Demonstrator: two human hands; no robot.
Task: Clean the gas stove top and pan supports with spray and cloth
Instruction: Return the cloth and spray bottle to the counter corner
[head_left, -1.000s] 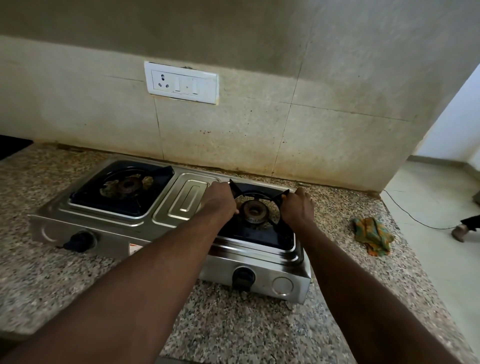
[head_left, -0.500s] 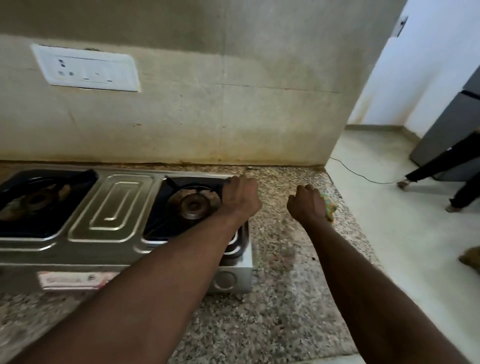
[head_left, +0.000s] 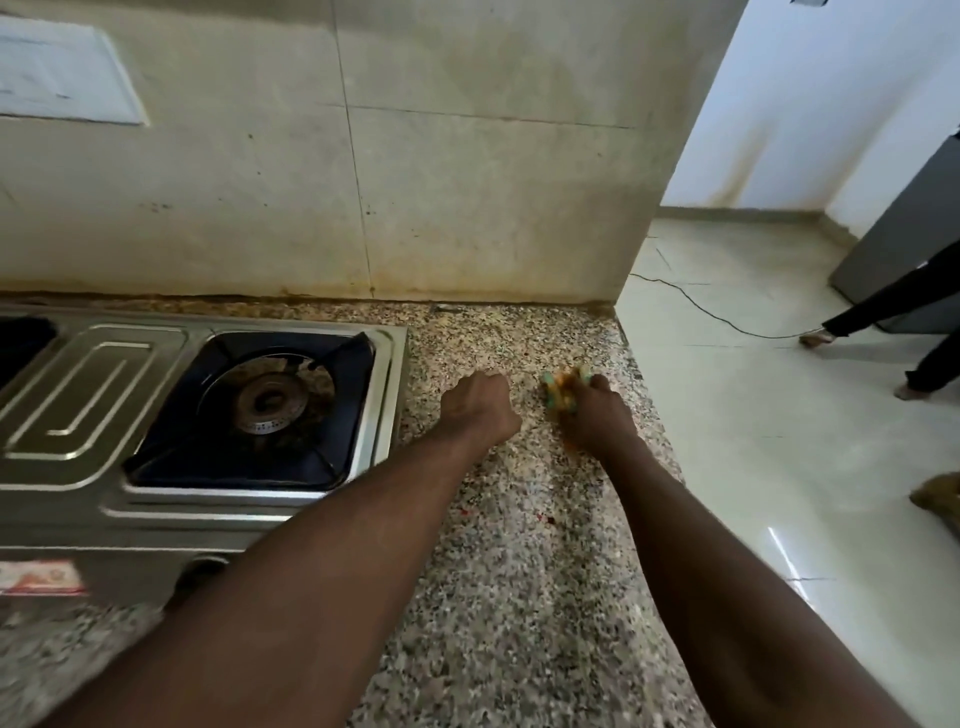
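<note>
The steel gas stove (head_left: 104, 384) lies at the left on the granite counter (head_left: 519, 571). Its right burner (head_left: 267, 402) sits inside a black pan support (head_left: 358, 347), with brown grime around it. My right hand (head_left: 597, 421) grips a crumpled orange and green cloth (head_left: 561, 387) on the counter near its right edge. Just right of the stove, my left hand (head_left: 480, 405) hovers over the counter with its fingers curled and nothing in it. No spray bottle is in view.
A tiled wall with a white switch plate (head_left: 62, 73) stands behind the stove. The counter ends at the right, above a pale floor with a black cable (head_left: 727, 322). A person's legs (head_left: 883, 306) and a grey cabinet (head_left: 909, 234) are at the far right.
Both hands left the right pan support and moved right. My right hand reached the cloth and closed on it. My left hand came off the stove. The view swung right.
</note>
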